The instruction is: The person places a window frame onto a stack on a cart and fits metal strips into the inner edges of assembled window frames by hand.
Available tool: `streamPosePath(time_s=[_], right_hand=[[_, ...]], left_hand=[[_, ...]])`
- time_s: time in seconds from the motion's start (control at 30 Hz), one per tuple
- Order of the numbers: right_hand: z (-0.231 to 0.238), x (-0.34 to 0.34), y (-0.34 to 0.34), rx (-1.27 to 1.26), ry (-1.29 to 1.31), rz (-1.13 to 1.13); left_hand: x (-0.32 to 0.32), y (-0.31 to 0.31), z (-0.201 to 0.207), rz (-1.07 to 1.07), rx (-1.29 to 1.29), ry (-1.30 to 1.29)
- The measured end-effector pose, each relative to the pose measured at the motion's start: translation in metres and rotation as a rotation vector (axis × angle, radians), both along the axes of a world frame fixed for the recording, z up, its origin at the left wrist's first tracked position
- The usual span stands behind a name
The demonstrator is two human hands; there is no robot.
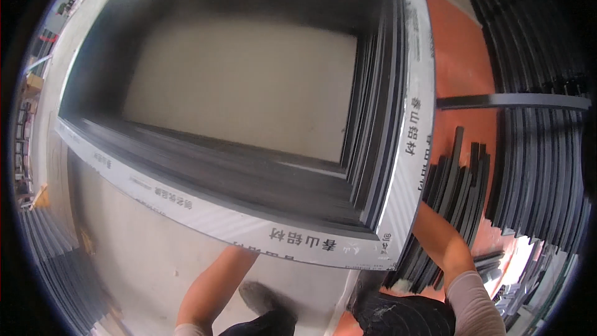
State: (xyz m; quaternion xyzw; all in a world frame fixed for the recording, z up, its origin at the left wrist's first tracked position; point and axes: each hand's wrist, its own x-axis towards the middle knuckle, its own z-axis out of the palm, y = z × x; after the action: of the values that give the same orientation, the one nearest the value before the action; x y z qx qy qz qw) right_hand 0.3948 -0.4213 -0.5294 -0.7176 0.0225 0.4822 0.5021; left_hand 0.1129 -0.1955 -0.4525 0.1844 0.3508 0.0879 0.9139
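Below the head camera: a large dark grey window frame (261, 186) is seen, built of several stacked aluminium profiles, its outer faces wrapped in white protective film.

Frame position: it fills the middle of the view, held up off the pale concrete floor (143, 255); one corner points toward the person, near the lower right.

Long axes: the near rail runs from left down to that corner; the right rail runs from the corner up to the top of the view.

Left hand: the bare left forearm (211, 286) rises from the lower edge and passes under the near rail. The hand itself is hidden behind the film, so whether it grips cannot be told.

Right hand: the right forearm (444, 242) reaches up behind the right rail close to the corner. Its hand is hidden too; its state cannot be told.

Nearer arm: both meet the frame beside the corner, the right one closer to it.

Labels: dark printed characters and a small emblem are spaced along the white film on both rails.

Surroundings: loose dark profiles (457, 193) lean on an orange floor (460, 62) to the right, beside a larger dark stack (541, 162).
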Motion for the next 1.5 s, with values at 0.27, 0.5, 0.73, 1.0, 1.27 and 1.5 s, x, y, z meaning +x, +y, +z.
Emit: streamPosePath(time_s=[0.27, 0.5, 0.73, 1.0, 1.27, 1.5], right_hand=[[0.029, -0.049, 0.015, 0.177, -0.011, -0.071], [0.049, -0.130, 0.030, 0.362, 0.102, -0.124], [-0.105, -0.288, -0.001, 0.403, 0.358, -0.226], [0.022, -0.366, 0.048, 0.117, 0.712, 0.084], [0.057, -0.135, 0.009, 0.199, -0.487, 0.649], [0.017, -0.007, -0.107, -0.559, -1.098, 0.295]], left_hand=[[-0.050, -0.011, 0.047, 0.020, 0.062, -0.012], [-0.166, -0.022, 0.153, 0.432, 0.133, 0.083], [-0.249, -0.020, 0.165, 0.633, 0.365, 0.129], [-0.391, 0.031, 0.177, 0.433, 0.983, 0.784], [-0.193, 0.001, 0.258, -0.260, 1.534, 0.979], [-0.091, -0.067, 0.259, -0.705, 1.704, 0.812]])
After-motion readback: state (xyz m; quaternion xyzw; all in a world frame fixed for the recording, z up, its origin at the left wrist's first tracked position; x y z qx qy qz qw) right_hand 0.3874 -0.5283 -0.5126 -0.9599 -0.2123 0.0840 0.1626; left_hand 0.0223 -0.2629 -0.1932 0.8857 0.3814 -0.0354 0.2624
